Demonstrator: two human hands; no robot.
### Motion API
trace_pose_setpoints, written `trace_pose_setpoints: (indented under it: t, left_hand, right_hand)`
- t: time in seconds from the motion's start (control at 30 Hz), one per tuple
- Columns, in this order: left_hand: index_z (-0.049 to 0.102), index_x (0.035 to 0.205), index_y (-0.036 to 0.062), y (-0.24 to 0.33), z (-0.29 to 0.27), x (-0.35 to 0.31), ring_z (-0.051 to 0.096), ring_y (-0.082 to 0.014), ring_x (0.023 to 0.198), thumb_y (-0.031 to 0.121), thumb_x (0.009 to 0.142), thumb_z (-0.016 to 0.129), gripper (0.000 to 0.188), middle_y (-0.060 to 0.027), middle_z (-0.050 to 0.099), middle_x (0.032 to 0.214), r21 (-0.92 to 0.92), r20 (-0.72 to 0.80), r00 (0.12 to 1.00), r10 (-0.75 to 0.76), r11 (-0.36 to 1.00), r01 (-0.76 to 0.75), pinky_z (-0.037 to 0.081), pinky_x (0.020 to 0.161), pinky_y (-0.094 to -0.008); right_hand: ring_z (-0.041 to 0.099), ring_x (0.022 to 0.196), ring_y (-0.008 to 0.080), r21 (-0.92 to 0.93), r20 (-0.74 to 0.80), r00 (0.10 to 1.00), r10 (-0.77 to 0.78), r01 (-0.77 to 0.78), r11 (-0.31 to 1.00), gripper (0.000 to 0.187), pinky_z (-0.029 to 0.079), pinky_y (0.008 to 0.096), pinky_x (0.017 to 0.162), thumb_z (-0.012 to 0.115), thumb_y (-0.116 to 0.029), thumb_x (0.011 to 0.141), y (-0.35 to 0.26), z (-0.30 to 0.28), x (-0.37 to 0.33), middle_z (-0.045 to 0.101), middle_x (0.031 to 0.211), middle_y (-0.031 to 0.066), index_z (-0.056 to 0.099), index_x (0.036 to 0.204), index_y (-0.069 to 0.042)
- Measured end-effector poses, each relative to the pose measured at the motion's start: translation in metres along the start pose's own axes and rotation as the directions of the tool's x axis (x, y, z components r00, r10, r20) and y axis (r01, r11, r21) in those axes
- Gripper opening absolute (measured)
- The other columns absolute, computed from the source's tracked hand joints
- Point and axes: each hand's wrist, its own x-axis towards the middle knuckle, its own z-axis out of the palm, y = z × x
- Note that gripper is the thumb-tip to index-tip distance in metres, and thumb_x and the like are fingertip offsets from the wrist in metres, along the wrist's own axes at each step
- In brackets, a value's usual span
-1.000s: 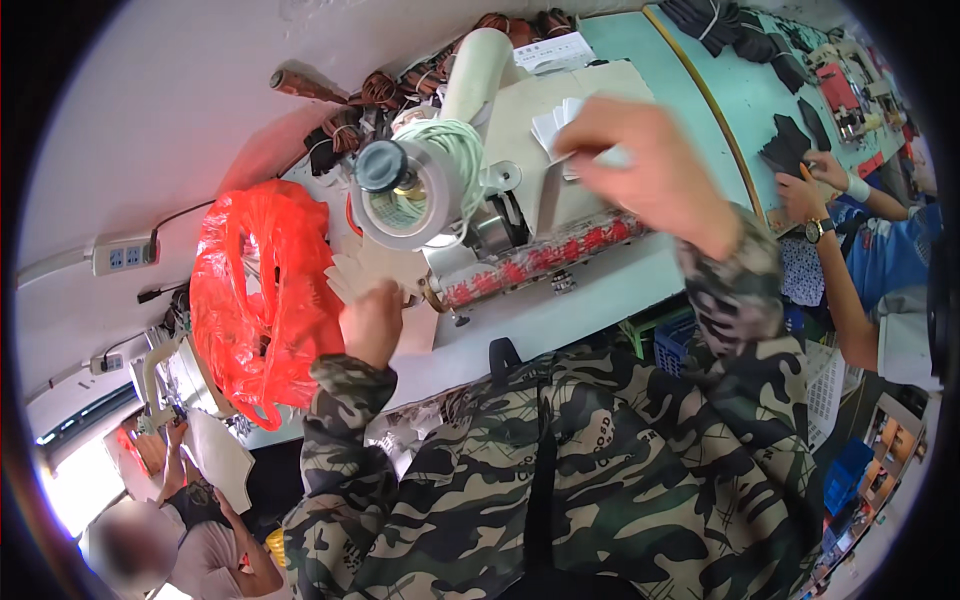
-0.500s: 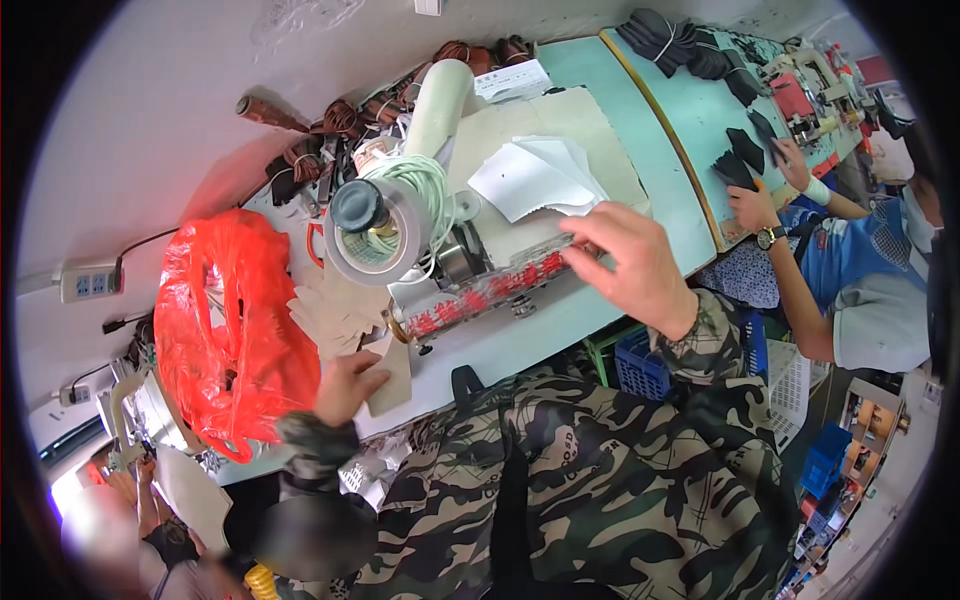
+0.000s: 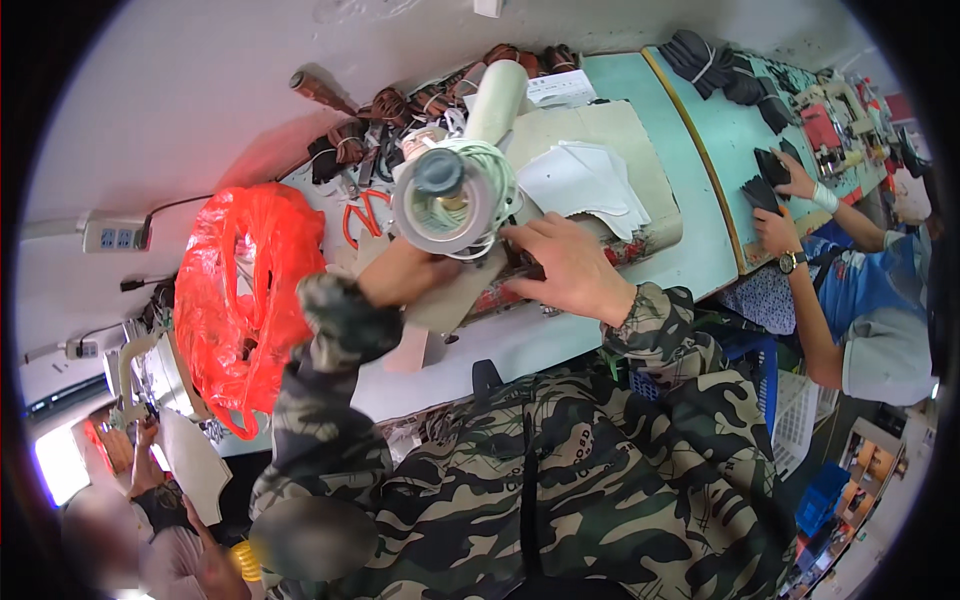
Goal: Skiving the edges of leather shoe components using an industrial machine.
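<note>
Under the thread cone (image 3: 452, 195), the sewing machine is mostly hidden, and both hands meet on a tan cut piece (image 3: 452, 295) at its bed. Left hand (image 3: 405, 272) pinches that piece, fingers partly hidden; right hand (image 3: 570, 265) presses flat, fingers spread. Pale green worktable (image 3: 690, 250), white wall, red plastic bag (image 3: 240, 300) at left.

A sewing machine (image 3: 470, 190) is seen at centre, with both hands laid at its base: the left hand (image 3: 405, 272) at 9 o'clock of the right hand (image 3: 570, 265), a beige piece (image 3: 450, 300) between them. A red bag (image 3: 240, 300) lies at 9 o'clock, white papers (image 3: 585, 180) at 1 o'clock.
</note>
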Motion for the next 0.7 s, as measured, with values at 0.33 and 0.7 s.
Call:
trace_pose_setpoints:
  t: [0.33,0.7]
  left_hand:
    - [0.063,0.109,0.01,-0.066,0.075,-0.103,0.067,-0.03,0.068,0.023,0.092,0.064,0.021,-0.0126,0.066,0.089,0.52,-0.314,0.894,-0.321,0.729,0.445,0.052,0.056,-0.0402]
    - [0.062,0.114,0.0195,-0.088,0.136,-0.131,0.068,-0.0293,0.071,0.032,0.08,0.074,0.038,-0.0056,0.058,0.115,0.438,-0.444,0.868,-0.223,0.791,0.427,0.054,0.058,-0.0416]
  right_hand:
    - [0.064,0.085,0.0334,0.139,-0.234,0.969,-0.081,0.116,0.983,0.018,0.051,0.0441,0.076,0.066,-0.01,0.078,-0.007,-0.096,0.02,0.064,0.089,0.0118,0.068,0.095,-0.006]
    - [0.063,0.102,0.0303,-0.404,0.036,0.928,-0.37,0.352,0.844,0.034,0.049,0.0414,0.085,0.069,-0.016,0.078,0.009,-0.015,-0.035,0.064,0.104,0.0123,0.064,0.11,-0.007]
